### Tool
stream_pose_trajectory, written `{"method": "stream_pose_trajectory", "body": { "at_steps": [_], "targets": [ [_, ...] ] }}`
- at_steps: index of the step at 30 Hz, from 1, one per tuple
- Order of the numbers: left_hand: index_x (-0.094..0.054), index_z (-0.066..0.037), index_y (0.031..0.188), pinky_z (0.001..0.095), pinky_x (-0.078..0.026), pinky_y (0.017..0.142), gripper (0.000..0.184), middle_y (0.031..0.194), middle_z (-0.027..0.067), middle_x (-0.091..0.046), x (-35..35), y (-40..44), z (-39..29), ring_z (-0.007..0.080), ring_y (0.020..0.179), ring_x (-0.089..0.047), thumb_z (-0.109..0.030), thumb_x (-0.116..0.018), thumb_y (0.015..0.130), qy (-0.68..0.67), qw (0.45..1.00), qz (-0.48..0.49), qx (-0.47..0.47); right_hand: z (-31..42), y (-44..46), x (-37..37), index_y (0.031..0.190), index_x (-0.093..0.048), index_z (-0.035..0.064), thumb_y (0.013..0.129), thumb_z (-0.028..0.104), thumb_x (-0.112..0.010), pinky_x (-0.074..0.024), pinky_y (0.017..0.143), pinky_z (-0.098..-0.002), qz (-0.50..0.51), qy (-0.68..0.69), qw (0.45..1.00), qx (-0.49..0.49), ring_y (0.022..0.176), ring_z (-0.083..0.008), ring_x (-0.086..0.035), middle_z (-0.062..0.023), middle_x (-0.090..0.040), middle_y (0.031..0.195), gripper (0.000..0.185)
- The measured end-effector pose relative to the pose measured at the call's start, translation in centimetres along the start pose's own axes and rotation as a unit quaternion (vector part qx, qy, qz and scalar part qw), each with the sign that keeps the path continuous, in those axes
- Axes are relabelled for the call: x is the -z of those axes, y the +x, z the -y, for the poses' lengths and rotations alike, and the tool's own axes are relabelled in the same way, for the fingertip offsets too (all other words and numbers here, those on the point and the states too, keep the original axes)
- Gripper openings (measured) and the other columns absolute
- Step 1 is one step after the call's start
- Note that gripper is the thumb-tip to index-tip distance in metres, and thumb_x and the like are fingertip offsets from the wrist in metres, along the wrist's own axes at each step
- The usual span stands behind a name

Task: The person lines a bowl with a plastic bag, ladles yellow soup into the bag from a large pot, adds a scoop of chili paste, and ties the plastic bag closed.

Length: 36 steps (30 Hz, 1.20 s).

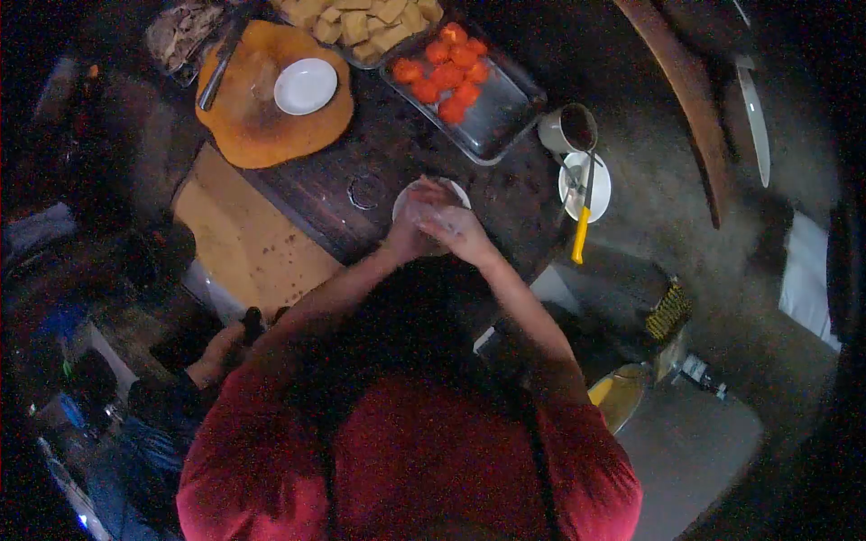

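Both hands meet over a white bowl (462, 192) at the front of the dark table. My left hand (411, 227) comes in from the left, its fingers pressed against the other hand. My right hand (458, 229) lies partly over it, with pale smears on its skin. Anything between the palms is hidden, and the fingers are slightly blurred. A clear ring-shaped item (368, 191) lies just left of the bowl.
Behind are a round board (262, 135) with a small white plate and knife, a tray (492, 149) of red pieces and yellowish chunks (379, 27). A cup (566, 131) and yellow-handled knife (582, 230) are right. Another person's hand (216, 353) is lower left.
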<state>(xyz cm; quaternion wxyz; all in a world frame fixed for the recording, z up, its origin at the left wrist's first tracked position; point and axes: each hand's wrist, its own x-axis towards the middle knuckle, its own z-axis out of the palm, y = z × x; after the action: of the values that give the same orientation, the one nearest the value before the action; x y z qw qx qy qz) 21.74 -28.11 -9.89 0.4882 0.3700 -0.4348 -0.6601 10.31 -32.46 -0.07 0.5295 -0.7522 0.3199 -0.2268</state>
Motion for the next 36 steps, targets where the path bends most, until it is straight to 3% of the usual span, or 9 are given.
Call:
{"method": "stream_pose_trajectory", "body": {
  "at_steps": [6, 9, 11, 14, 15, 18, 25, 33, 36],
  "targets": [
    [-0.041, -0.006, 0.117, 0.0377, -0.028, 0.097, 0.039, 0.120, 0.0093, -0.043, -2.1, 2.9, 3.7, 0.0198, 0.111, -0.041, -0.031, -0.034, 0.087, 0.046, 0.948, -0.151, -0.275, 0.3, 0.0, 0.1, 0.102, -0.057, 0.0096, 0.082, 0.026, -0.049, -0.0277, 0.096, -0.0392, 0.002, -0.153, 0.987, -0.043, 0.117, -0.0305, -0.034, -0.0124, -0.050, 0.115, 0.026],
    [-0.045, -0.008, 0.114, 0.0418, -0.023, 0.100, 0.038, 0.121, 0.0117, -0.042, -0.2, 3.1, -2.1, 0.0263, 0.116, -0.035, -0.031, -0.041, 0.085, -0.273, 0.943, 0.187, 0.018, 3.7, -1.0, 1.2, 0.098, -0.056, 0.0080, 0.083, 0.025, -0.048, -0.0320, 0.091, -0.0398, -0.037, -0.192, 0.981, 0.012, 0.112, -0.0305, -0.038, -0.0138, -0.049, 0.113, 0.024],
    [-0.047, -0.009, 0.111, 0.0449, -0.025, 0.097, 0.034, 0.119, 0.0124, -0.043, -1.2, 1.5, -8.5, 0.0329, 0.114, -0.036, -0.027, -0.049, 0.083, 0.461, 0.848, 0.124, -0.230, 4.8, -2.1, 2.4, 0.096, -0.055, 0.0056, 0.083, 0.027, -0.048, -0.0326, 0.089, -0.0392, -0.112, -0.164, 0.980, -0.035, 0.106, -0.0304, -0.040, -0.0154, -0.047, 0.111, 0.026],
    [-0.038, -0.014, 0.124, 0.0431, -0.016, 0.103, 0.041, 0.129, 0.0070, -0.035, 0.1, 2.3, -8.9, 0.0245, 0.126, -0.021, -0.028, -0.043, 0.086, 0.422, 0.859, 0.259, -0.133, 3.5, -2.8, 3.0, 0.093, -0.055, 0.0024, 0.084, 0.027, -0.047, -0.0329, 0.089, -0.0367, -0.205, -0.084, 0.963, -0.152, 0.103, -0.0290, -0.041, -0.0155, -0.046, 0.110, 0.027],
    [-0.041, -0.013, 0.123, 0.0429, -0.016, 0.102, 0.040, 0.128, 0.0068, -0.037, 0.9, 3.4, -7.8, 0.0259, 0.123, -0.027, -0.026, -0.047, 0.085, 0.422, 0.753, 0.181, -0.472, 2.0, -3.3, 2.6, 0.096, -0.053, -0.0004, 0.085, 0.029, -0.046, -0.0341, 0.087, -0.0345, -0.254, -0.012, 0.954, -0.157, 0.097, -0.0275, -0.045, -0.0130, -0.051, 0.102, 0.032],
    [-0.046, -0.014, 0.118, 0.0438, -0.018, 0.101, 0.037, 0.124, 0.0050, -0.041, 2.1, 3.3, -6.5, 0.0248, 0.120, -0.031, -0.027, -0.049, 0.083, 0.432, 0.858, 0.264, -0.090, 0.3, -4.6, 2.2, 0.093, -0.054, 0.0019, 0.085, 0.021, -0.049, -0.0358, 0.078, -0.0279, -0.314, 0.185, 0.896, -0.253, 0.086, -0.0164, -0.045, -0.0054, -0.050, 0.091, 0.021],
    [-0.056, -0.015, 0.083, 0.0377, -0.031, 0.090, 0.011, 0.098, 0.0028, -0.053, 2.1, 3.0, -7.9, 0.0196, 0.103, -0.048, -0.011, -0.053, 0.074, 0.473, 0.807, 0.240, -0.258, -4.3, -6.3, 3.1, 0.084, -0.057, 0.0069, 0.083, 0.022, -0.053, -0.0315, 0.046, -0.0197, -0.230, 0.603, 0.686, -0.337, 0.055, -0.0071, -0.043, 0.0006, -0.050, 0.069, 0.015],
    [-0.058, -0.017, 0.098, 0.0352, -0.031, 0.097, 0.027, 0.113, 0.0009, -0.049, 0.8, 2.2, -9.0, 0.0196, 0.112, -0.041, -0.019, -0.048, 0.073, 0.726, 0.463, 0.435, -0.263, -3.9, 7.1, 3.6, 0.068, -0.062, 0.0050, 0.059, 0.017, -0.059, -0.0395, 0.045, -0.0301, 0.289, -0.232, 0.885, -0.281, 0.053, -0.0159, -0.052, -0.0056, -0.057, 0.061, 0.015],
    [-0.058, -0.013, 0.100, 0.0337, -0.031, 0.097, 0.030, 0.115, 0.0025, -0.048, 1.3, 0.6, -8.6, 0.0204, 0.115, -0.039, -0.019, -0.046, 0.073, 0.684, 0.593, 0.382, -0.185, -5.6, 6.7, 1.0, 0.066, -0.061, 0.0042, 0.056, 0.017, -0.058, -0.0428, 0.050, -0.0343, 0.264, -0.254, 0.910, -0.195, 0.057, -0.0187, -0.055, -0.0085, -0.059, 0.065, 0.016]
  ]
}}
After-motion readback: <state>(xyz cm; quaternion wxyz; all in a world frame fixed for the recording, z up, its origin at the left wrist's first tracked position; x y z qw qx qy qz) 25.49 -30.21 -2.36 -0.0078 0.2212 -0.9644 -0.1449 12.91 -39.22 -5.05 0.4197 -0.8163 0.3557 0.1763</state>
